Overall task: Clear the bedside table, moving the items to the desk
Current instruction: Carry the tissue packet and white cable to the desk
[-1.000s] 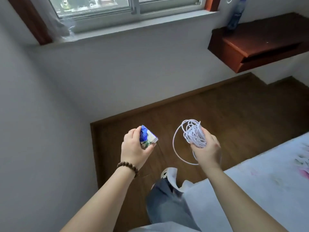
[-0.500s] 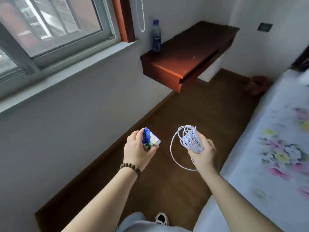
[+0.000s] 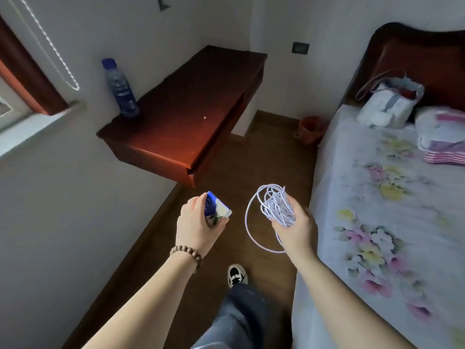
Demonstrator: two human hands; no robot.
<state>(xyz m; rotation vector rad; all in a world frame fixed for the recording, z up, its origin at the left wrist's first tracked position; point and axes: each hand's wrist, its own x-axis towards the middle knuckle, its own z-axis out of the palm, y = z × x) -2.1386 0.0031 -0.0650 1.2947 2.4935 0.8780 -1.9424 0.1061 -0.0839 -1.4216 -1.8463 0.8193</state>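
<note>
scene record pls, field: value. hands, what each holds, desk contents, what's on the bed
left hand: closed around a small blue and white packet
right hand: gripping a bundle of coiled white cable, one loop hanging below
left wrist: wooden bead bracelet
desk: wall-mounted, dark red wood, ahead of the hands
on desk: one water bottle, upright, at the near left corner
bed: floral sheet, to the right
on bed: a white bag and a folded striped cloth near the headboard
floor: a small orange bin beyond the desk
task state: both items in hand, not yet on desk

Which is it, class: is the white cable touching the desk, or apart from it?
Apart. The head view shows the cable bundled in the right hand, with bare floor between it and the desk.
</note>
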